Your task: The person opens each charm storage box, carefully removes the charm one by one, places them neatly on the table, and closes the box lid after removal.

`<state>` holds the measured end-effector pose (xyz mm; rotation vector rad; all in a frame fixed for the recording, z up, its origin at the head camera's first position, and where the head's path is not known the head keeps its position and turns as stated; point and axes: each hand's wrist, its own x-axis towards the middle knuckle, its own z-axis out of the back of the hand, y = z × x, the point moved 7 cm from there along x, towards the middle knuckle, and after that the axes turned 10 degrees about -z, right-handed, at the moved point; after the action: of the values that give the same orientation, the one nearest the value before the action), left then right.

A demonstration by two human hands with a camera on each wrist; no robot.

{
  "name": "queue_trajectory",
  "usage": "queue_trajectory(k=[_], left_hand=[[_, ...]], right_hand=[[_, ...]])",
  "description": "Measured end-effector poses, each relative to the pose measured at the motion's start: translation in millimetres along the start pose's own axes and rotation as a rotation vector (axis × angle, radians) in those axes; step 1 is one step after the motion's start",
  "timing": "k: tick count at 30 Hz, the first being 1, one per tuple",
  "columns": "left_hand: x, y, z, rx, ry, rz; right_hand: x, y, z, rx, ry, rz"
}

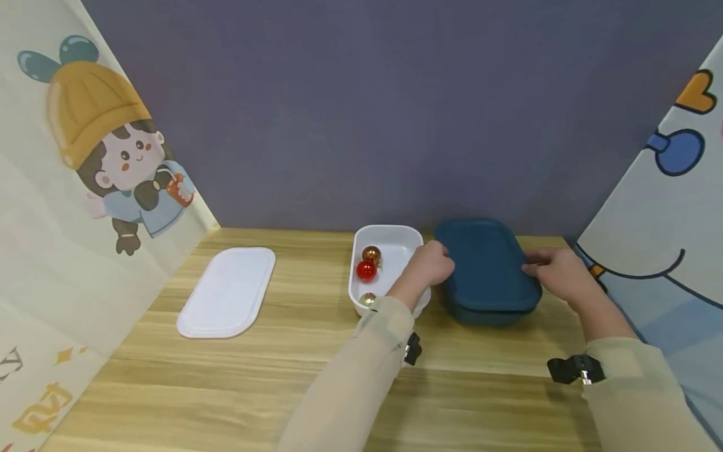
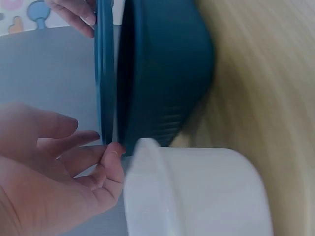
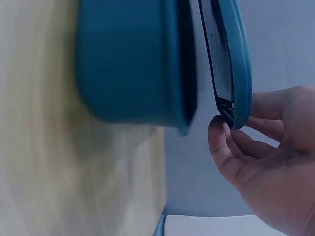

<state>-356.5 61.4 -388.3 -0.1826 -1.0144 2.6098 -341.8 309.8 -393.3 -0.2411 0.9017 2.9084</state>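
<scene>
Two hands on one blue lid (image 1: 480, 260). Left hand (image 1: 429, 263) pinches its left edge; right hand (image 1: 556, 270) pinches its right edge, fingers curled round the rim on both sides. Lid sits just above its blue box (image 1: 488, 316), apart from the rim: both wrist views show a gap. Box stands on the worktop (image 1: 226, 389), right of centre, toward the far wall.

Just left of it, a white container (image 1: 390, 228), uncovered, with three baubles along its left side: copper-coloured (image 1: 371, 254) farthest, red (image 1: 366, 270) beside it, pale gold (image 1: 368, 299) near. White lid (image 1: 228, 292) lies flat, well off to the left.

Risks, as judged: grip is at the edges only, so uneven lift or lowering could tilt the lid and catch a corner on the box rim. Smooth-looking plastic may slip if one side lets go first. Left hand works close over the white container; a knock there could shift it and set the baubles rolling. Fingers below the lid edge could get nipped if it dropped.

Hard to make out: box interior, covered by the lid; near right part of the white container, behind hand and sleeve; pale bauble partly covered. Left wrist view somewhat blurred; exact fingertip contact there uncertain.
</scene>
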Motion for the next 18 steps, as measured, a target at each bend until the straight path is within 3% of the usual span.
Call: queue_trajectory(k=[5,11,18], left_hand=[[-3.7,-12.7,14.4,-0.064,-0.038,-0.023],[-12.5,-25.4,40.6,-0.146,-0.128,-0.105],[-32.5,-21.1,72.4,-0.249,-0.266,-0.172]], right_hand=[[-13.8,8.3,13.1,0.019,-0.035,-0.002],[-24.6,24.1,25.0,0.065,-0.086,0.040],[-40.3,49.1,33.3,0.142,-0.131,0.060]])
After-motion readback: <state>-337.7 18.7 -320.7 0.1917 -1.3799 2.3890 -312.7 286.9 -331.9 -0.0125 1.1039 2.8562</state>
